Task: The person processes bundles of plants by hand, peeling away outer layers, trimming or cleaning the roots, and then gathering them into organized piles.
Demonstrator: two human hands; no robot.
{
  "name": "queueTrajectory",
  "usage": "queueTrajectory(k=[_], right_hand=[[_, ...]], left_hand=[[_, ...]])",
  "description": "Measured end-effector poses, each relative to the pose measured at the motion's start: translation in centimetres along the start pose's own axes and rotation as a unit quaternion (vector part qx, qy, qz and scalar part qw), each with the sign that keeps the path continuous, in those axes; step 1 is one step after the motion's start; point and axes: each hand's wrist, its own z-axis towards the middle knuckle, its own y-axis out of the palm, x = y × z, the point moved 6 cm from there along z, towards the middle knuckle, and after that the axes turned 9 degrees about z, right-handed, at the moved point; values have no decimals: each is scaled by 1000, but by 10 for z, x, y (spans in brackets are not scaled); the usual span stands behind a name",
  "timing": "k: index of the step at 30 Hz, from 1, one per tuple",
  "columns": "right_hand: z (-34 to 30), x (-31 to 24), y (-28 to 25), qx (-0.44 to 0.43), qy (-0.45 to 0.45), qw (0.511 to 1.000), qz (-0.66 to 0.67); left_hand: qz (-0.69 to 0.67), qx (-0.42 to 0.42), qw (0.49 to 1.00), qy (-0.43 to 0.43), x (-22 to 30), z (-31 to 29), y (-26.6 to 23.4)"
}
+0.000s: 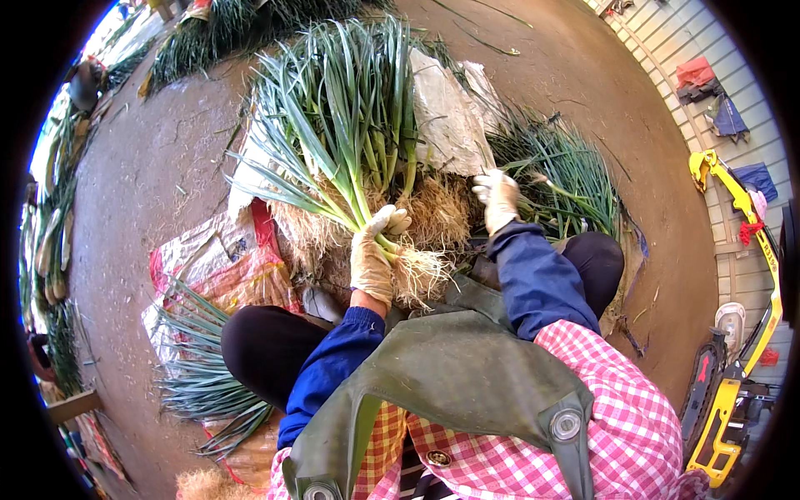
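Observation:
My gloved left hand [373, 262] is closed around the pale lower stems of a few green onions [357, 200]. Their whitish roots [421, 271] stick out to the right of it, and the leaves point up and left. Just beyond stands a thick bunch of green onions [342, 92], with tangled brown roots [437, 212] toward me. My gloved right hand [498, 202] has its fingers curled by the lower corner of a pale woven sack [450, 121]; what they grip, if anything, I cannot make out. To its right lies another heap of green onions [562, 171].
A red-and-white woven sack [212, 254] lies on the left, with more green onions [200, 367] below it. Further heaps [221, 37] lie along the far and left sides of the brown floor [167, 167]. A yellow jointed machine arm [767, 267] stands by the right wall.

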Motion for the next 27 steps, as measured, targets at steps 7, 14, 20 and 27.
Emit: queueTrajectory(k=[7, 14, 20, 27], right_hand=[[-45, 22, 143, -116, -133, 790, -587], [-28, 26, 126, -198, 93, 942, -255], [-94, 16, 129, -263, 99, 919, -276], [-76, 16, 123, -252, 79, 879, -398]], left_hand=[[-15, -3, 1000, -5, -4, 3, 1], [-18, 7, 1000, 4, 3, -4, 5], [-15, -21, 999, -41, -21, 4, 1], [40, -34, 997, -58, -33, 3, 9]])
